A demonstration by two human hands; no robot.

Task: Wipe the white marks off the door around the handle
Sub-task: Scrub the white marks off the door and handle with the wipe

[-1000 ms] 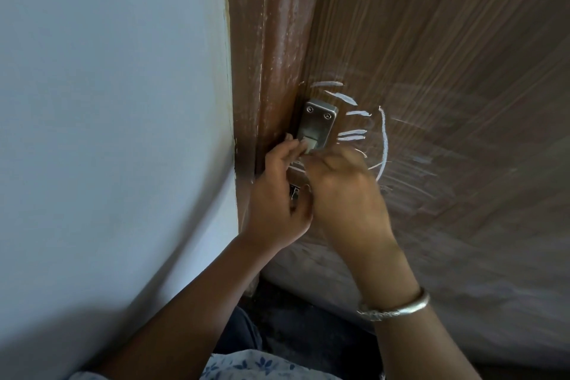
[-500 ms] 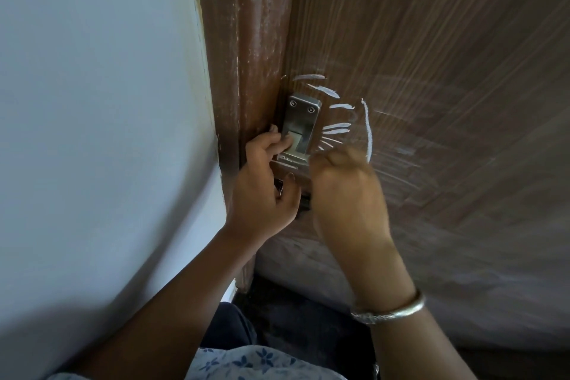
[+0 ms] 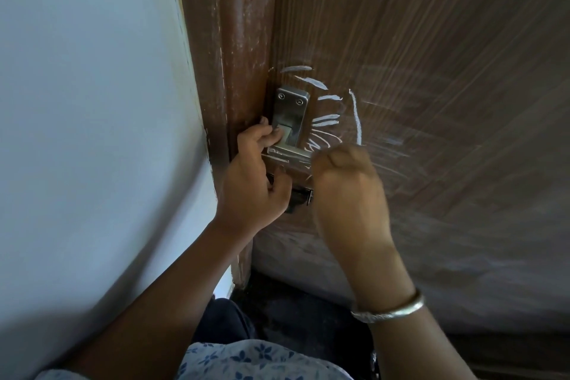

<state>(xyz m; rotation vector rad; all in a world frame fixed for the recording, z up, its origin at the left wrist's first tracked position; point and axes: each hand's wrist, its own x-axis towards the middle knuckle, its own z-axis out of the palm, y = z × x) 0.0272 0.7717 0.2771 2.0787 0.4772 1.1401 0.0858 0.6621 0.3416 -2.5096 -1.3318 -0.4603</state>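
**Door handle** [image 3: 291, 114]: steel, on a brown door [image 3: 431, 71]. The left hand [image 3: 249, 182] gripped it, fingers [image 3: 271, 135] curled over the lever.

**White marks** [image 3: 327, 119]: chalky strokes fanned just above and beyond the right hand's fingers, beside the handle plate.

**Right hand** [image 3: 348, 194]: curled to a fist against the door, blurred. Whether it enclosed a cloth could not be told.

**Advice:** firm overlapping strokes upward, tight along the plate edge, with the left hand steadying the door.
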